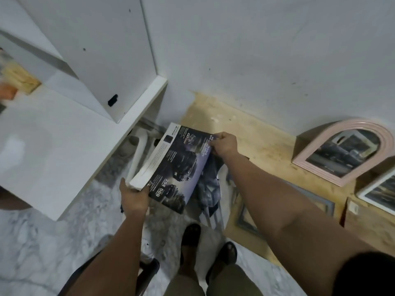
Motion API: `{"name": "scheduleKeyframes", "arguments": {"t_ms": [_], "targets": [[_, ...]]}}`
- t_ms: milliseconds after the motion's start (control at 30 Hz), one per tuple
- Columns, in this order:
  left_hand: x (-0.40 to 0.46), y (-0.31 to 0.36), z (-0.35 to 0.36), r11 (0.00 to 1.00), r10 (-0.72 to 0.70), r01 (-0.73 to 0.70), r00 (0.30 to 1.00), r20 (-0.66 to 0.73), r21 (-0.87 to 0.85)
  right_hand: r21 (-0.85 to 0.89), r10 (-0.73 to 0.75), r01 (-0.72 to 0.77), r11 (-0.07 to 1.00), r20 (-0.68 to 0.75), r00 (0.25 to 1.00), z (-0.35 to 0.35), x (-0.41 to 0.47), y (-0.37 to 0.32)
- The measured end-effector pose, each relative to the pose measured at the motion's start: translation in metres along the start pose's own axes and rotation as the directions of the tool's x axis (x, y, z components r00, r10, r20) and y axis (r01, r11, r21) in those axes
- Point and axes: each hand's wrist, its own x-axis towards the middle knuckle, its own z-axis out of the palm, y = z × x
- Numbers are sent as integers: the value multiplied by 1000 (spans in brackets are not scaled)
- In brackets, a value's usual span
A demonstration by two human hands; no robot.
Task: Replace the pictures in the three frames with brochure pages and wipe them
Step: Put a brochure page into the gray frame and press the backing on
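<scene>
I hold a thick brochure with dark car pages open in front of me, above the floor. My left hand grips its white spine end from below. My right hand pinches the far edge of one page, which lifts away from the block. A pink arched frame with a picture in it leans against the wall on the wooden board at the right. A white rectangular frame lies at the right edge. A grey-blue frame lies on the board, partly hidden under my right arm.
A white table and white cabinet stand at the left. A wooden board covers the floor by the wall. My feet in dark sandals stand on marble tiles. A small cardboard box sits near the white frame.
</scene>
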Motion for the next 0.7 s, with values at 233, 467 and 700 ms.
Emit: {"name": "scheduleKeyframes", "arguments": {"t_ms": [233, 467, 700], "targets": [[-10, 1, 16, 622, 407, -389, 902, 144, 680, -631, -233, 219, 744, 63, 971, -19, -14, 17], [3, 6, 35, 222, 570, -577, 731, 375, 786, -868, -159, 283, 407, 238, 958, -41, -20, 52], [9, 6, 19, 174, 568, -598, 710, 417, 782, -847, -195, 361, 391, 307, 932, -38, -19, 54]]}}
